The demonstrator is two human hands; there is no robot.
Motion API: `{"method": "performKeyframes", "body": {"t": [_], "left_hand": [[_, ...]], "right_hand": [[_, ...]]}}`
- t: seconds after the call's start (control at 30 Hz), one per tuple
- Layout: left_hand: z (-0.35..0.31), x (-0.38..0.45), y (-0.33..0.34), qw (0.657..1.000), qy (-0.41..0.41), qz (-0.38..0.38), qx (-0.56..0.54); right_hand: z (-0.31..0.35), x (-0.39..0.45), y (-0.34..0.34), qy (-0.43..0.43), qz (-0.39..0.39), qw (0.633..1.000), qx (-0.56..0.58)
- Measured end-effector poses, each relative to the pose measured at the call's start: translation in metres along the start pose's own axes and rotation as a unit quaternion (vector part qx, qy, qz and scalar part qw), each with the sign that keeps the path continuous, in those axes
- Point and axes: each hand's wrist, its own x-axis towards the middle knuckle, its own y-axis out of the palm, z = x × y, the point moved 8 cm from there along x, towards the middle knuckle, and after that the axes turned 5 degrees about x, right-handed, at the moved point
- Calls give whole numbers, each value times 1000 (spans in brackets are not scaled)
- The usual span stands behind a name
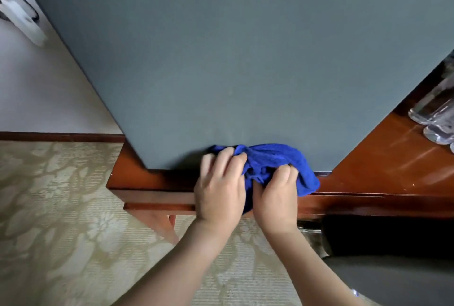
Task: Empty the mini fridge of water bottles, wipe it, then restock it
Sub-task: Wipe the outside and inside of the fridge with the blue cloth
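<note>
Nearest, at 6 o'clock, two bare forearms reach up from the bottom edge over a pale carpet (pixel 61 207) woven with a leaf pattern. At 4 o'clock sits a dark, smooth, rounded shape that cannot be identified.

The left hand (pixel 219 188) and right hand (pixel 276 195) lie side by side, both bunching a blue cloth (pixel 277 160) of nubbly, towel-like weave. The left fingers curl over the cloth's left part, blurred at the tips; the right fingers pinch a fold from below. The cloth is pressed against the bottom edge of the fridge (pixel 221 48), just above centre.

The fridge is a flat, matte grey-blue box filling the upper frame from 10 to 2 o'clock; its door is closed, and no writing or label shows on it. It stands on a glossy red-brown wooden table (pixel 380 158).

At 3 o'clock, on the table beside the fridge, clear plastic bottles (pixel 434 114) stand clustered; their contents look clear, and any labels are unreadable.

At 10 o'clock, a blurred white object (pixel 24 23) lies against the white wall.
</note>
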Motion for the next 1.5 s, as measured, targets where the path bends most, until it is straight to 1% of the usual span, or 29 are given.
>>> {"method": "performKeyframes", "body": {"t": [0.13, 0.2, 0.23, 0.3, 0.37, 0.43, 0.5, 0.57, 0.67, 0.73, 0.8, 0.87, 0.93, 1.0, 1.1, 1.2, 1.27, 1.3, 1.33, 1.37, 1.4, 1.43, 1.47, 1.5], "left_hand": [[-70, 7, 28, 997, 37, 64, -30], [-95, 19, 26, 994, 61, 80, -51], [-103, 27, 20, 993, 68, 76, -61], [-112, 49, -2, 993, 79, 37, -78], [-114, 73, -32, 992, 91, -18, -91], [-104, 92, -67, 988, 105, -66, -94], [-80, 106, -99, 987, 103, -97, -79], [-46, 114, -127, 988, 74, -123, -52], [0, 117, -157, 991, 9, -131, -19], [21, 116, -171, 992, -46, -117, -30], [29, 119, -191, 987, -91, -120, -54], [23, 126, -220, 980, -106, -139, -91], [9, 136, -253, 974, -113, -148, -128], [-6, 144, -288, 967, -123, -164, -154], [-30, 147, -335, 959, -136, -183, -167], [-56, 144, -373, 967, -130, -166, -144], [-67, 136, -399, 971, -134, -156, -120], [-69, 130, -412, 973, -139, -156, -103], [-71, 124, -427, 972, -145, -161, -88], [-72, 118, -441, 971, -152, -170, -77], [-73, 111, -458, 967, -162, -185, -64], [-72, 101, -478, 961, -176, -204, -56], [-70, 92, -496, 954, -191, -223, -59], [-69, 82, -515, 947, -202, -242, -64]], "right_hand": [[-63, 16, -52, 64, -7, 998, 0], [-75, 24, -75, 101, -25, 994, 24], [-73, 30, -84, 109, -36, 993, 41], [-51, 48, -104, 86, -70, 992, 67], [-16, 68, -120, 60, -98, 990, 85], [28, 86, -127, 21, -113, 990, 81], [79, 94, -123, -39, -113, 990, 75], [128, 96, -107, -84, -97, 989, 68], [184, 92, -79, -109, -40, 991, 59], [211, 87, -64, -120, 5, 991, 58], [233, 86, -62, -122, 44, 987, 95], [254, 94, -74, -102, 67, 976, 179], [281, 103, -100, -111, 73, 965, 226], [309, 111, -137, -148, 68, 957, 238], [333, 115, -178, -148, 91, 954, 244], [349, 109, -205, -144, 103, 959, 223], [359, 101, -213, -139, 139, 952, 236], [367, 95, -213, -140, 176, 941, 254], [376, 86, -210, -139, 227, 919, 290], [385, 76, -207, -131, 288, 881, 352], [398, 64, -204, -110, 354, 825, 427], [413, 49, -201, -85, 421, 757, 492], [427, 34, -197, -69, 474, 699, 532], [444, 19, -195, -66, 507, 661, 549]]}}
